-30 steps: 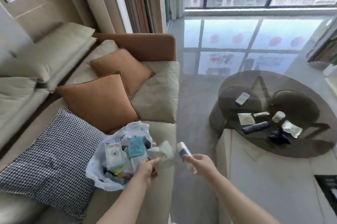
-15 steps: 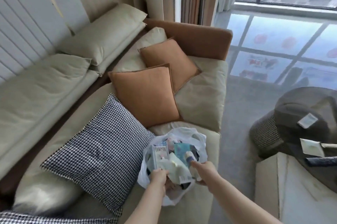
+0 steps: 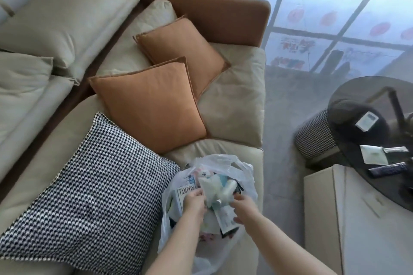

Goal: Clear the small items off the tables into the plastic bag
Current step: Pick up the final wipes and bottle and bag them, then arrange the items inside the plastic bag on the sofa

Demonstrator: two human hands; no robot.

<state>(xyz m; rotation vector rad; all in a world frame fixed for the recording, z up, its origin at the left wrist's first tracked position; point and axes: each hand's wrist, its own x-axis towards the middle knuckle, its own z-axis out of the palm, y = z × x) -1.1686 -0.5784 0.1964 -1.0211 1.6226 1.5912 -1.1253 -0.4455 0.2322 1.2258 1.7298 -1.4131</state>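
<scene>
Nearest, both hands reach into the clear plastic bag (image 3: 242, 170) on the beige sofa seat (image 3: 234, 107). The left hand (image 3: 194, 204) pinches a pale packet (image 3: 209, 187) beside a TAMPON box (image 3: 182, 193); the right hand (image 3: 244, 207) hovers with fingers spread, its white tube (image 3: 228, 189) now lying in the bag. A houndstooth cushion (image 3: 93, 185) touches the bag. Farther right, the dark glass table (image 3: 366, 104) holds packets (image 3: 374, 155) and a remote (image 3: 387, 169).

Plastic bag (image 3: 242, 168) — thin, translucent, crinkled film. Sofa (image 3: 234, 100) was smooth, matt beige upholstery; orange cushions (image 3: 152, 104) matt woven cloth; houndstooth cushion (image 3: 96, 183) coarse weave. Round surface (image 3: 366, 95) — dark smoked glass, glossy. Floor (image 3: 288, 100) was polished, reflective.
</scene>
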